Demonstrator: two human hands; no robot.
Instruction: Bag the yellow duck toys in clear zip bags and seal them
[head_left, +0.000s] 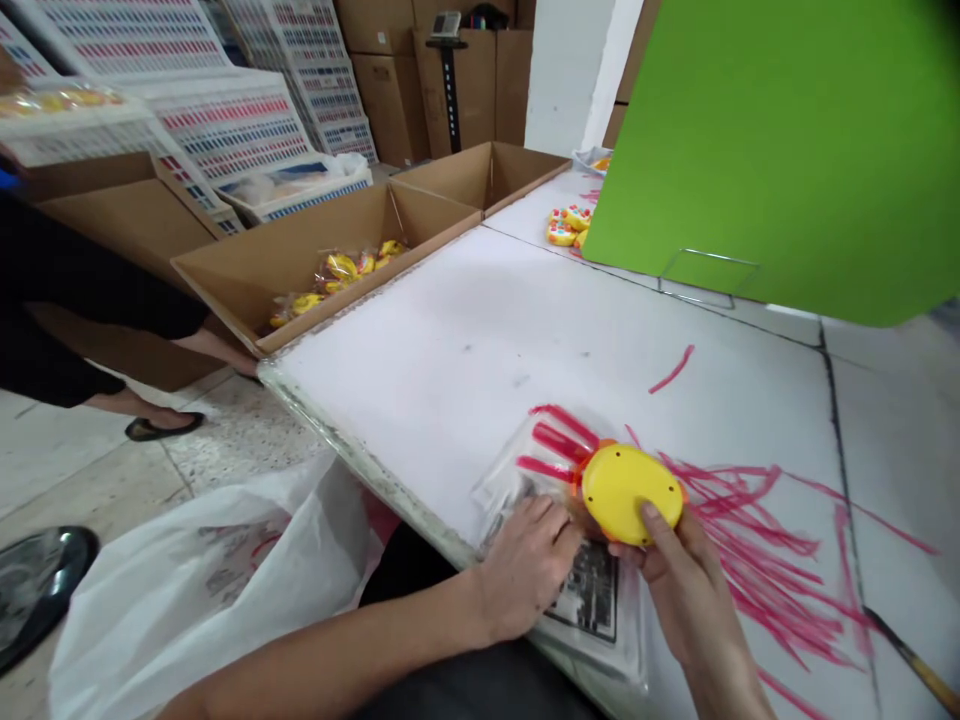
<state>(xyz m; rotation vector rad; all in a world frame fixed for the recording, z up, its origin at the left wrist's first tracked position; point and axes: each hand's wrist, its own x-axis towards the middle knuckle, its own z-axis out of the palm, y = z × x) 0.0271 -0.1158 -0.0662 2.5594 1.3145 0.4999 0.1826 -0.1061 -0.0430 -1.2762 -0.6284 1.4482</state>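
My right hand grips a round yellow plastic toy with an orange rim, thumb on its top face, just above the white table. My left hand presses its curled fingers on a clear plastic bag with a printed black label, lying at the table's near edge. The toy is right at the bag's edge, over red marker streaks.
An open cardboard box holds bagged yellow toys; a second box stands behind. More toys lie by a green board. A white sack sits by my knee. A person's legs stand left. Stacked crates.
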